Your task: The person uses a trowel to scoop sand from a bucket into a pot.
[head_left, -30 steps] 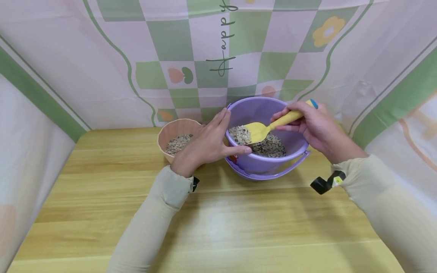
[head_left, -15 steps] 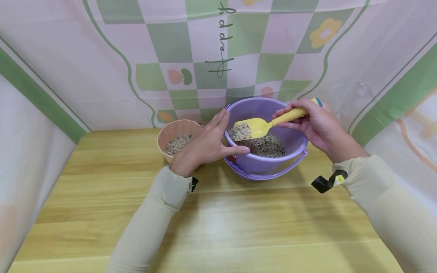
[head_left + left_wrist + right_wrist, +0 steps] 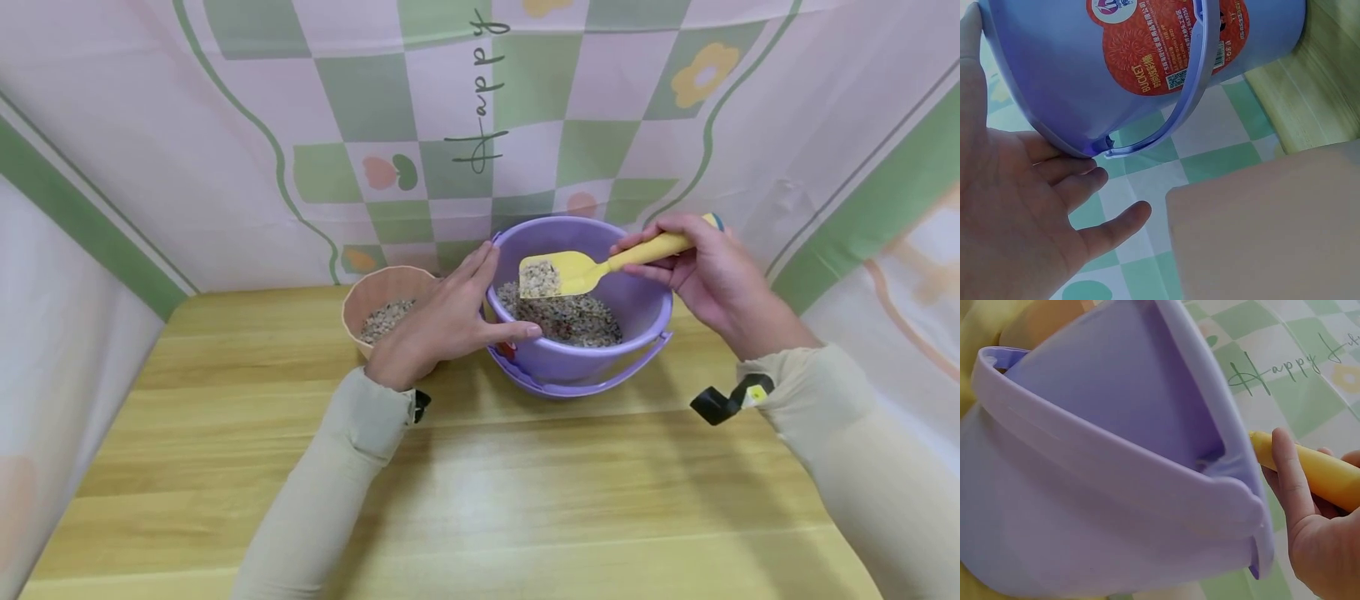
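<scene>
A purple bucket [image 3: 637, 321] with coarse grit [image 3: 585, 325] in its bottom stands near the back of the table. My right hand [image 3: 712, 275] grips the yellow handle of a toy shovel [image 3: 581, 271], whose blade carries a small heap of grit over the bucket's mouth. The left hand [image 3: 442, 321] rests at the bucket's left rim, fingers extended and thumb along the front edge. In the left wrist view, its fingertips [image 3: 1091, 178] are at the rim by the handle joint. A peach fluted bowl [image 3: 363, 300], partly hidden by that hand, also holds grit.
The bucket's lowered handle [image 3: 585, 389] hangs across its front. A red label [image 3: 1147, 56] is on the bucket's side. Behind stands a checked green and white curtain [image 3: 375, 92], with further curtains at both sides. The wooden table [image 3: 480, 483] spreads out in front.
The right hand has moved to the right, drawing the loaded shovel away from the bucket's left rim and raising it over the grit. My left hand keeps its place at the rim.
</scene>
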The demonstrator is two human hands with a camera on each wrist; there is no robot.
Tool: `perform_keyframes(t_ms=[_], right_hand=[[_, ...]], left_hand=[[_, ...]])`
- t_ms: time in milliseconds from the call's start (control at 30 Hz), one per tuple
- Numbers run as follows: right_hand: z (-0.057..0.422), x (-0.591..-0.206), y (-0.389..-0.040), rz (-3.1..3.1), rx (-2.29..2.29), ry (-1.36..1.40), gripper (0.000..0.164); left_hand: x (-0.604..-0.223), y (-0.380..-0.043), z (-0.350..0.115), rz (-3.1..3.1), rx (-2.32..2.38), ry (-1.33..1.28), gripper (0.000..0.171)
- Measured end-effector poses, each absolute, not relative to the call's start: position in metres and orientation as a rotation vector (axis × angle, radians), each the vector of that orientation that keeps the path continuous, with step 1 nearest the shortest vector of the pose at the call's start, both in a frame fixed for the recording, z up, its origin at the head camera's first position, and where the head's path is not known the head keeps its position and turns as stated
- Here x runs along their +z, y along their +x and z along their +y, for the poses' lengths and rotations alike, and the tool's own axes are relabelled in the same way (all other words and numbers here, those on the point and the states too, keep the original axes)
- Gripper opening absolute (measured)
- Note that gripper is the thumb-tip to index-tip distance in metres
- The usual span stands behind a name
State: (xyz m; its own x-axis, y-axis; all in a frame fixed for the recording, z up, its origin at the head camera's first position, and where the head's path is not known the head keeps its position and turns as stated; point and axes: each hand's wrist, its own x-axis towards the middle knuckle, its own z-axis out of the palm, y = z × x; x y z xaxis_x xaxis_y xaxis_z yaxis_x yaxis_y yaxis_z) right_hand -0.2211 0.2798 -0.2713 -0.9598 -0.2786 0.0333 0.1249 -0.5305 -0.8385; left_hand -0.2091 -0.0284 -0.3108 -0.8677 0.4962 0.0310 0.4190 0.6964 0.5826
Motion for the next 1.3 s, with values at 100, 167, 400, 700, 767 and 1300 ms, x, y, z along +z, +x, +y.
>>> perform_keyframes(t_ms=[100,167,400,700,767,1300], right_hand=[[0.283,-0.270,-0.221,1.338,-2.577,-0.240,0.031],[0.285,-0.269,-0.221,1.315,-2.592,-0.232,0.031],[0.290,-0.265,-0.221,1.263,-2.634,-0.200,0.032],[0.289,-0.258,-0.219,1.215,-2.682,-0.151,0.029],[0.288,-0.257,-0.219,1.205,-2.692,-0.147,0.028],[0.260,-0.248,-0.220,1.185,-2.707,-0.109,0.026]], left_hand=[[-0.311,-0.209,-0.029,2.769,0.915,0.754,0.126],[-0.311,-0.210,-0.029,2.774,0.910,0.764,0.125],[-0.311,-0.210,-0.031,2.773,0.897,0.777,0.123],[-0.311,-0.207,-0.035,2.754,0.952,0.764,0.118],[-0.310,-0.207,-0.036,2.764,0.930,0.779,0.116],[-0.310,-0.196,-0.064,2.793,0.896,0.731,0.107]])
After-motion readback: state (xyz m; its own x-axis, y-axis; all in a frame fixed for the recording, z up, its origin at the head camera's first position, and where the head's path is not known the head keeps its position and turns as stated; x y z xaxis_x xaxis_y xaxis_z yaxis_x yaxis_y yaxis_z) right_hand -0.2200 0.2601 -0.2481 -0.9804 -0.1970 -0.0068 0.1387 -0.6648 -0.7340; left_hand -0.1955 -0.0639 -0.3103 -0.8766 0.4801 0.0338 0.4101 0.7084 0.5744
